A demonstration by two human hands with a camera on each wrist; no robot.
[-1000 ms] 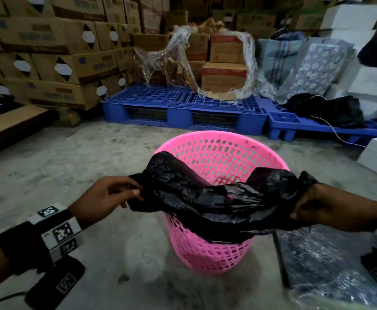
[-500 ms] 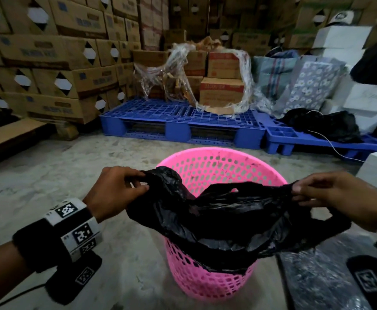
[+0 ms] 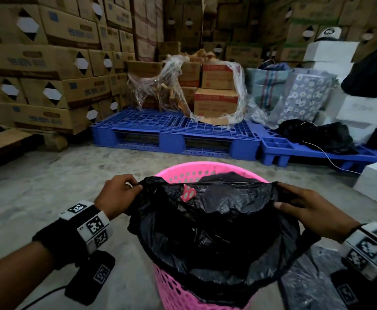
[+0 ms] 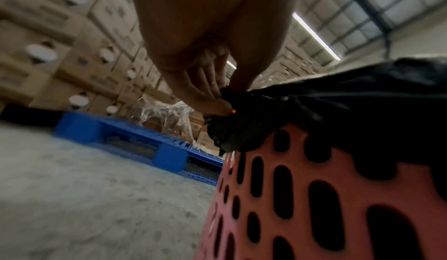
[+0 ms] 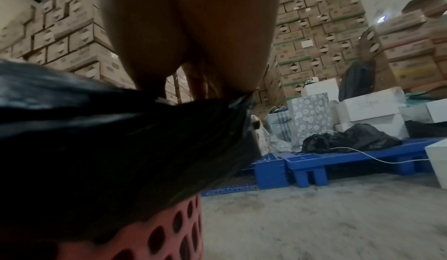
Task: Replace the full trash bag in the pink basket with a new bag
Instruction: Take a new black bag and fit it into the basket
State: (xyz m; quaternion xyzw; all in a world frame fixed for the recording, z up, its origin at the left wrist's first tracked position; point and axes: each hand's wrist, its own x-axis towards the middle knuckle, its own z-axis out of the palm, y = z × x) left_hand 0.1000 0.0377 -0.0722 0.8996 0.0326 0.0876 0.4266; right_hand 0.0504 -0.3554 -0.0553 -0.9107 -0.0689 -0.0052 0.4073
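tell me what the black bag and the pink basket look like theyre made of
Black bag: seemingly thin plastic film, slightly glossy; it crinkles and bunches where each hand pinches it. Pink basket: apparently rigid moulded plastic, matte to satiny, its wall pierced with regular oval holes.

Bare concrete floor (image 3: 48, 186) lies open left of and behind the pink basket (image 3: 183, 296), whose mouth the black bag (image 3: 216, 231) mostly covers, while blue pallets (image 3: 172, 130) with stacked cardboard boxes (image 3: 48, 63) close off the far side and white boxes (image 3: 375, 182) stand at the right.
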